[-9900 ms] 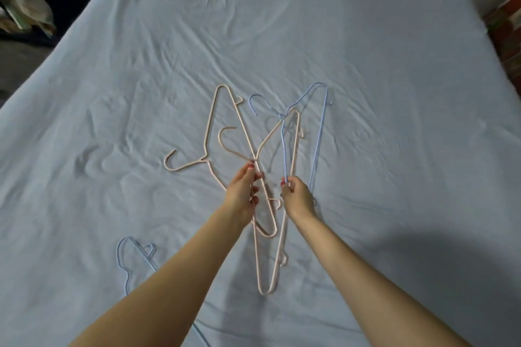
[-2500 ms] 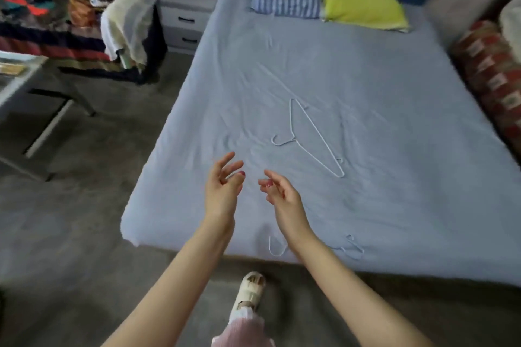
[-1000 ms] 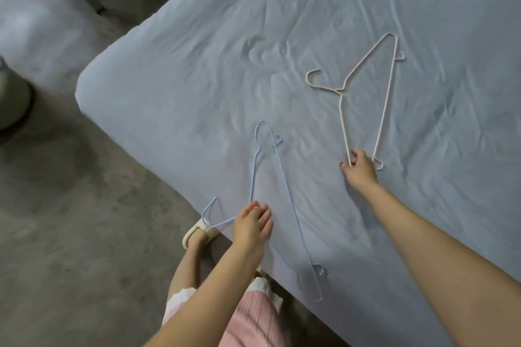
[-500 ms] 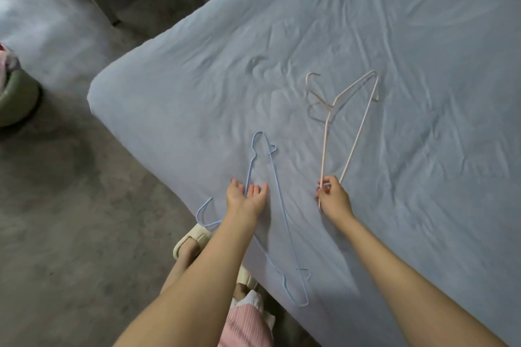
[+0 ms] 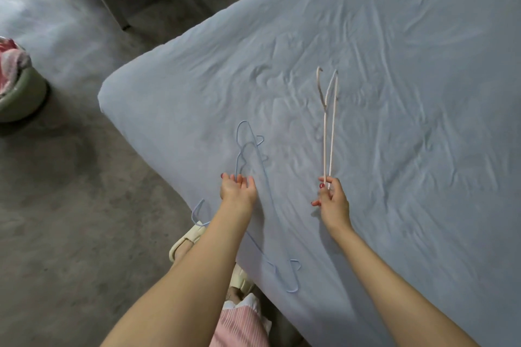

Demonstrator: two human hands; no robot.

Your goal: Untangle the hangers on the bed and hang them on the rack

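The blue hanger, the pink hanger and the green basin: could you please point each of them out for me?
blue hanger (image 5: 260,170), head view, on its long straight bar.
pink hanger (image 5: 332,132), head view, on its right-hand bar.
green basin (image 5: 22,98), head view, on its outer wall.

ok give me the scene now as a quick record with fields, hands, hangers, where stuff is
left hand: fingers closing on the blue hanger, grip not clear
right hand: pinching the pink hanger by its lower end
blue hanger: lies on the bed near its corner, hook end over the edge
pink hanger: raised edge-on above the sheet, apart from the blue one
bed: wrinkled light blue sheet
rack: not in view
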